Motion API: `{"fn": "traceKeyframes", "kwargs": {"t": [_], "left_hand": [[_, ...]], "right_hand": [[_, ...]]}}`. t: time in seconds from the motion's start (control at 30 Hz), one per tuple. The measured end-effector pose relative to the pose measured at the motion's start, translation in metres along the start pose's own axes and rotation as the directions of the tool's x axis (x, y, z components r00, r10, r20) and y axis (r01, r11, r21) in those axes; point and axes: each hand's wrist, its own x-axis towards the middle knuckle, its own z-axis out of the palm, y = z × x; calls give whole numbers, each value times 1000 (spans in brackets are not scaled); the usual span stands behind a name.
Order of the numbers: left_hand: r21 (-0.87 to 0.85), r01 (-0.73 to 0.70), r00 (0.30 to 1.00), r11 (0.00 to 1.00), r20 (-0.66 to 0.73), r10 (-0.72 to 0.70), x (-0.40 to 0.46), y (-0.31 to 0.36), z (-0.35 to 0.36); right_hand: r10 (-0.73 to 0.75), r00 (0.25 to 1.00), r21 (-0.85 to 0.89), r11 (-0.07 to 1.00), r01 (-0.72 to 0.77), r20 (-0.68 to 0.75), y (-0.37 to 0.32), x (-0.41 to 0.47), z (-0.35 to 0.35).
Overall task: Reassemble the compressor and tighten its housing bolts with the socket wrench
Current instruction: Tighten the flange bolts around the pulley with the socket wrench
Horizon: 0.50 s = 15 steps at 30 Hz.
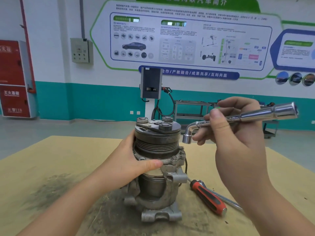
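Observation:
A grey metal compressor [158, 167] stands upright on the tan table [51, 167], its dark pulley and clutch plate on top. My left hand [131, 162] grips its housing from the left, thumb across the front flange. A small bolt head [174, 157] shows on the flange at the right. My right hand [233, 132] holds a chrome L-shaped socket wrench [243, 119] in the air to the right of the pulley. The wrench's short bent end points down beside the pulley and does not touch any bolt.
A screwdriver with a red and black handle [208, 196] lies on the table right of the compressor, over a thin metal rod [228, 200]. Dark grime stains the table at the front left [56, 188]. Behind stand a charging post [150, 86] and a metal cart [190, 108].

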Motion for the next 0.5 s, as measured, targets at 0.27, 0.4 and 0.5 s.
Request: {"fn": "traceKeyframes", "kwargs": {"t": [0.27, 0.4, 0.5], "left_hand": [[346, 510, 789, 788, -553, -267, -9, 36, 51], [437, 615, 740, 656, -606, -291, -19, 57, 70], [524, 585, 773, 618, -592, -229, -37, 58, 75]], "right_hand": [[324, 940, 143, 931, -337, 106, 9, 1, 2], [510, 856, 353, 789, -503, 79, 21, 7, -3], [572, 818, 472, 705, -529, 63, 26, 14, -8]]}}
